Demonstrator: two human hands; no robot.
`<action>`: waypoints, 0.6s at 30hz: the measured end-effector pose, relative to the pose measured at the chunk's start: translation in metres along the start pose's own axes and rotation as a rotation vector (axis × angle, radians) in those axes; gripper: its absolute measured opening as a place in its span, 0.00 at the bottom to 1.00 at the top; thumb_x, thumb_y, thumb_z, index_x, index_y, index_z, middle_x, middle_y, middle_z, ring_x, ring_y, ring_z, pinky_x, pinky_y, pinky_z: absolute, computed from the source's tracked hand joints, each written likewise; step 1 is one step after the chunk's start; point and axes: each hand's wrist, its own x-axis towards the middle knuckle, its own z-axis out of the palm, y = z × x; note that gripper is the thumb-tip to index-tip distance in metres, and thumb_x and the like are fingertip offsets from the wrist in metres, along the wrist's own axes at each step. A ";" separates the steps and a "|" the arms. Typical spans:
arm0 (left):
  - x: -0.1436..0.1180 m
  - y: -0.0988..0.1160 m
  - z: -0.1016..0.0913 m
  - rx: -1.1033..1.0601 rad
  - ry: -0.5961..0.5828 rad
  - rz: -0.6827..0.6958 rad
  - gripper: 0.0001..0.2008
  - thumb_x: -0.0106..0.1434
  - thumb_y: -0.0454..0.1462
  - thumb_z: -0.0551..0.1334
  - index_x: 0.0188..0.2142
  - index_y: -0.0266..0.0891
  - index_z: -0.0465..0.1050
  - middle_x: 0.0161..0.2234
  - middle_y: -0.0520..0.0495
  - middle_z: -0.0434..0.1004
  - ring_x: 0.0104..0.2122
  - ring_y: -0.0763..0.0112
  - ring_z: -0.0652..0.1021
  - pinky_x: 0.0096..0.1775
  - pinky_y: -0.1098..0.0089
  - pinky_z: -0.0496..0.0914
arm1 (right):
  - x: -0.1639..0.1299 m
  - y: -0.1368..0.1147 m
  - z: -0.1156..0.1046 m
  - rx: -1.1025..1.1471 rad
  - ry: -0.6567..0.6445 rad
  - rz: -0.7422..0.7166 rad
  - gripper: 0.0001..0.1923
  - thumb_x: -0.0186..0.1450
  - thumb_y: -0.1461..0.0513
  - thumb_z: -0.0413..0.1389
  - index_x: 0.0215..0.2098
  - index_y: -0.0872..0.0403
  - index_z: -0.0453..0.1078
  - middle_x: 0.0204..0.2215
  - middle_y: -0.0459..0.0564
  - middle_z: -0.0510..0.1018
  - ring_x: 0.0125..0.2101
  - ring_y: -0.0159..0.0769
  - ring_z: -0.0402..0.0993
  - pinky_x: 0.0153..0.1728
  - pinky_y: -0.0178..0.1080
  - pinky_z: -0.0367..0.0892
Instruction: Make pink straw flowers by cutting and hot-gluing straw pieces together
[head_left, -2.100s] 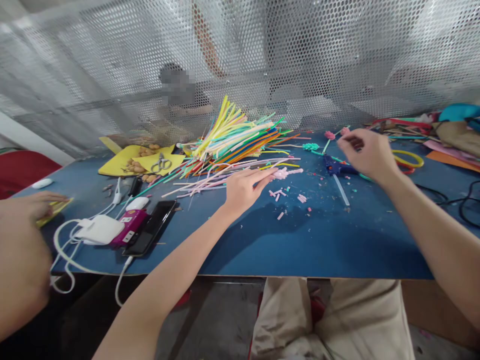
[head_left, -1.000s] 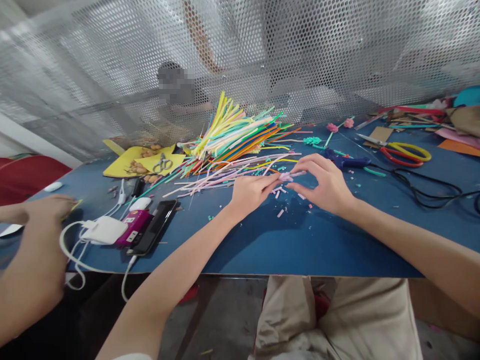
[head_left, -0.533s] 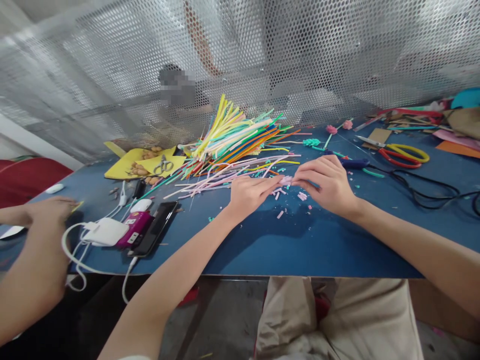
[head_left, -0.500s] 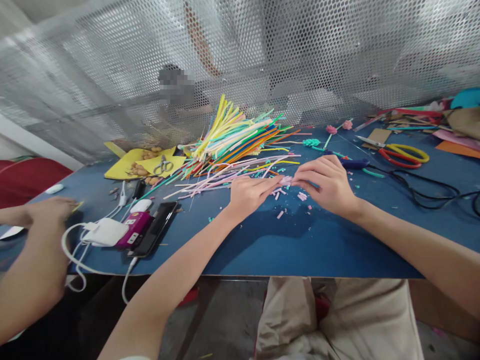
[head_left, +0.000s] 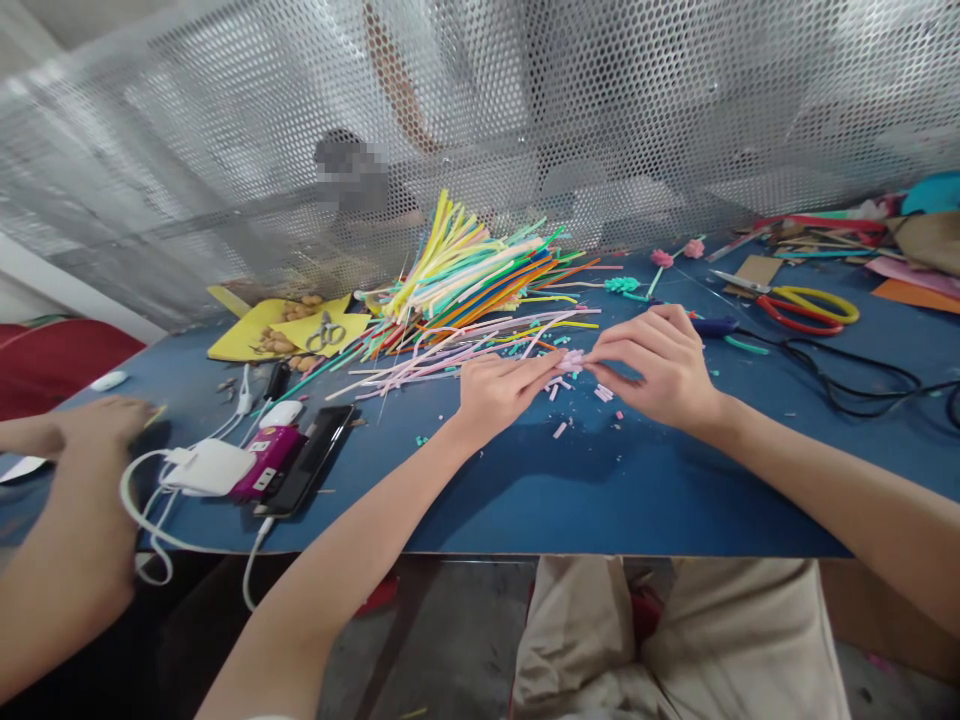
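Together, the left hand (head_left: 499,388) and the right hand (head_left: 660,362) meet over the middle of the blue worktop (head_left: 570,480), their fingertips pinched on a small pink pipe-cleaner piece (head_left: 573,359) held just above the surface. The left hand's grip is nearly closed, thumb and forefinger on the piece's left end; the right hand's grip is curled, fingertips closed on its right end. Short pink offcuts (head_left: 577,395) lie scattered on the worktop directly under and just beside the hands. Toward the far edge, a heap of coloured pipe cleaners (head_left: 480,275) fans out, with loose pink strands trailing to the left hand. Beyond the right hand lies a blue glue gun (head_left: 709,325), and near the far right corner a pair of yellow-handled scissors (head_left: 806,305). At the left edge, a phone (head_left: 306,462) lies beside a white charger (head_left: 206,467), near another person's hand (head_left: 101,420).
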 end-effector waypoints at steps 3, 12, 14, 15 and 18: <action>0.002 0.004 -0.003 0.057 0.050 0.061 0.12 0.71 0.42 0.63 0.53 0.55 0.77 0.38 0.56 0.86 0.31 0.76 0.84 0.31 0.68 0.66 | 0.001 -0.001 -0.003 -0.030 -0.005 -0.021 0.05 0.67 0.61 0.62 0.42 0.47 0.73 0.39 0.44 0.83 0.36 0.35 0.76 0.43 0.43 0.60; 0.007 0.010 -0.007 0.228 0.192 0.244 0.11 0.69 0.38 0.67 0.51 0.45 0.79 0.31 0.56 0.86 0.23 0.83 0.78 0.28 0.70 0.61 | 0.006 -0.010 -0.008 -0.146 0.086 -0.033 0.03 0.67 0.60 0.62 0.39 0.48 0.73 0.39 0.43 0.83 0.39 0.36 0.73 0.49 0.49 0.57; 0.007 0.011 -0.007 0.231 0.209 0.247 0.13 0.67 0.37 0.68 0.51 0.44 0.78 0.30 0.57 0.85 0.23 0.83 0.78 0.28 0.71 0.61 | 0.007 -0.010 -0.008 -0.182 0.087 -0.012 0.02 0.68 0.59 0.62 0.39 0.46 0.74 0.40 0.42 0.83 0.40 0.38 0.71 0.50 0.50 0.56; 0.007 0.010 -0.006 0.229 0.213 0.246 0.14 0.67 0.37 0.69 0.52 0.44 0.78 0.30 0.57 0.85 0.23 0.83 0.78 0.28 0.71 0.61 | 0.007 -0.010 -0.008 -0.197 0.079 -0.008 0.02 0.68 0.59 0.61 0.39 0.46 0.74 0.41 0.42 0.82 0.41 0.39 0.71 0.50 0.50 0.56; 0.007 0.010 -0.007 0.226 0.200 0.234 0.14 0.68 0.37 0.68 0.53 0.45 0.77 0.31 0.57 0.85 0.24 0.83 0.79 0.29 0.70 0.61 | 0.006 -0.010 -0.007 -0.242 0.065 -0.023 0.01 0.69 0.60 0.60 0.39 0.46 0.73 0.42 0.42 0.82 0.43 0.40 0.70 0.50 0.51 0.56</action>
